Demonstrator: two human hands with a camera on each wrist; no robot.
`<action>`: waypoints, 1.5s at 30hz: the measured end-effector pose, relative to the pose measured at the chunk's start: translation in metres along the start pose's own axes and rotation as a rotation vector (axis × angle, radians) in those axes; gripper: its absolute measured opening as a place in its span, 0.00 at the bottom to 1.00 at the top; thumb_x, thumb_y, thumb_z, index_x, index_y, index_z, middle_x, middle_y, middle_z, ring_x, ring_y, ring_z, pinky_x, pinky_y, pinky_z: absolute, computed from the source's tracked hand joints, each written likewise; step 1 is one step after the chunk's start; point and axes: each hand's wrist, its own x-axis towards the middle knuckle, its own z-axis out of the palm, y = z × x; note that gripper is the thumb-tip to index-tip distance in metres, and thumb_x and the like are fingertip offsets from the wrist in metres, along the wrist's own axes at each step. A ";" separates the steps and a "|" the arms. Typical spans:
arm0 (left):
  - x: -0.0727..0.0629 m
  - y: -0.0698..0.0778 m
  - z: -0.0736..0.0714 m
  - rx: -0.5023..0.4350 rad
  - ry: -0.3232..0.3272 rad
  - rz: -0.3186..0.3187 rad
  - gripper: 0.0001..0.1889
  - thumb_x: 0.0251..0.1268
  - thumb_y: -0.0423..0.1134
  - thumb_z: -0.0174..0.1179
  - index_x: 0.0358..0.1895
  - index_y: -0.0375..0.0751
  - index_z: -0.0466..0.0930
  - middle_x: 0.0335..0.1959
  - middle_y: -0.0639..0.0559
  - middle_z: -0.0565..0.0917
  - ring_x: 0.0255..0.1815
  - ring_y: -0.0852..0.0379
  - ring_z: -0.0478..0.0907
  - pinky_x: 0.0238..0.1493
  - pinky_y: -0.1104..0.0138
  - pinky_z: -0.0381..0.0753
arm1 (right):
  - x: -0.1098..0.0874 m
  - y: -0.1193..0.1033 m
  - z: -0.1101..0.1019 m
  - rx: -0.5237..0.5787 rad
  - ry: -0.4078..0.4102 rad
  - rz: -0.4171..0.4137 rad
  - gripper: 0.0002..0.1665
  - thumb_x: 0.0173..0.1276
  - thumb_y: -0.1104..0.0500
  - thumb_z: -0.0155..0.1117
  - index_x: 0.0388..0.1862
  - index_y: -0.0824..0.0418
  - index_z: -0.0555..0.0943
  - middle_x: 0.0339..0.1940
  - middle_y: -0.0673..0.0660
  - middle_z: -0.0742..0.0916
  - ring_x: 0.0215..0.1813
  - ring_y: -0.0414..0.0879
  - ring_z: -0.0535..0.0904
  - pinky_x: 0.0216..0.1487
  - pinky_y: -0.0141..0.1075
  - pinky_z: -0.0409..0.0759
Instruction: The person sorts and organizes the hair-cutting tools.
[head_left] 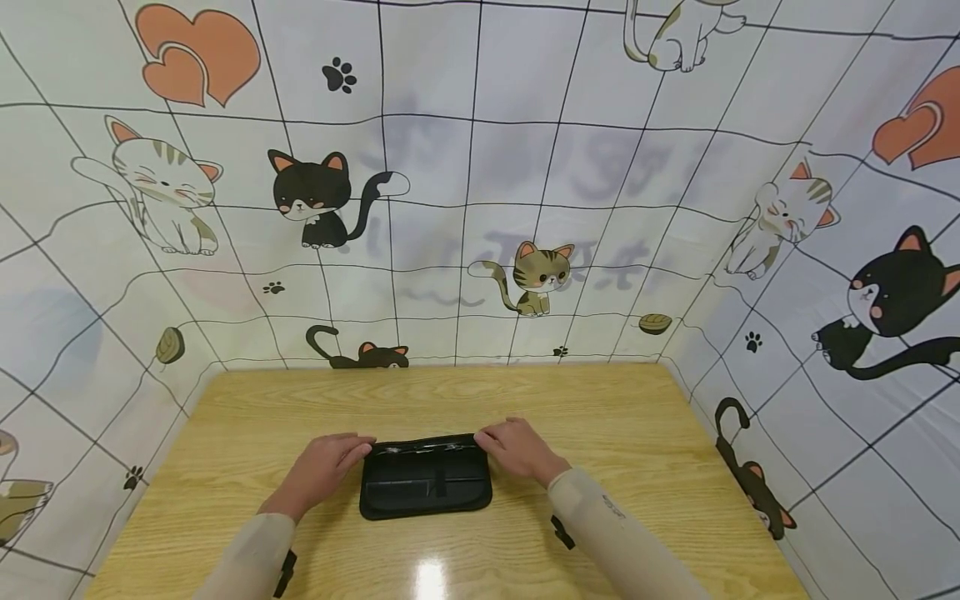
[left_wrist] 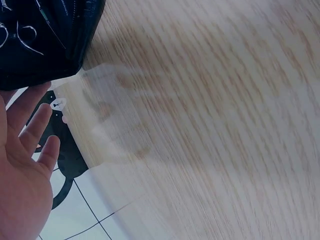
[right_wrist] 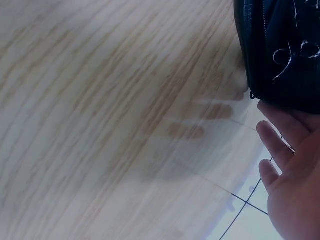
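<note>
So the thing here is a black, rectangular, round-cornered zip case (head_left: 393, 505), probably faux leather, lying unfolded near the middle of the worktop with its inside showing. There's a toothed zipper (right_wrist: 264, 27) along the side and some thin silvery metal loops (left_wrist: 20, 39) inside that look like scissor handles.

Left grip (head_left: 324, 468) and right grip (head_left: 519, 452) each have the far edge, one at either corner. Looks like thumb and finger pinching it from what I can see, with the other fingers spread loosely past the rim. Thumbs don't show in the wrist views, so can't tell how hard.

My guess: light, padded, semi-stiff panels with some bend at the fold. The smooth skin might slide a bit under dry fingers. Nothing fragile about the shell, but the metal bits could shift if it's tipped. Far corners seem a good hold, keeps it level; I'd stay off the zipper.

Worktop (head_left: 585, 404) is pale yellow wood grain, pretty glossy, with a bright glare spot (head_left: 430, 578) in front of the case. Around it hangs white, black-gridded fabric (head_left: 431, 158) printed with cartoon cats, paw prints and orange hearts, kinda wrinkly.
</note>
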 end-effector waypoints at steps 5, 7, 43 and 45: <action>-0.004 0.000 -0.003 -0.066 -0.108 -0.043 0.21 0.75 0.53 0.48 0.58 0.47 0.82 0.56 0.46 0.84 0.62 0.40 0.77 0.65 0.44 0.73 | -0.005 0.001 0.000 0.058 -0.037 -0.022 0.34 0.80 0.39 0.35 0.61 0.57 0.80 0.56 0.53 0.86 0.61 0.49 0.81 0.74 0.56 0.62; -0.004 0.000 -0.005 -0.087 -0.145 -0.062 0.23 0.75 0.55 0.47 0.60 0.47 0.81 0.58 0.44 0.82 0.64 0.38 0.75 0.66 0.42 0.71 | -0.007 0.001 0.000 0.063 -0.054 -0.028 0.34 0.80 0.38 0.35 0.62 0.58 0.79 0.58 0.54 0.85 0.62 0.49 0.80 0.74 0.57 0.61; -0.030 0.000 0.007 0.114 -0.138 0.039 0.29 0.60 0.63 0.59 0.62 0.54 0.79 0.62 0.49 0.81 0.68 0.44 0.72 0.66 0.40 0.67 | -0.028 -0.007 0.011 -0.157 -0.131 -0.041 0.51 0.66 0.24 0.47 0.75 0.57 0.63 0.72 0.55 0.73 0.74 0.51 0.65 0.79 0.54 0.52; -0.032 0.000 0.009 0.139 -0.104 0.076 0.29 0.60 0.62 0.60 0.61 0.53 0.80 0.61 0.49 0.81 0.67 0.45 0.73 0.65 0.42 0.69 | -0.029 -0.008 0.013 -0.161 -0.122 -0.038 0.52 0.65 0.24 0.47 0.76 0.57 0.63 0.72 0.55 0.73 0.74 0.52 0.64 0.79 0.54 0.51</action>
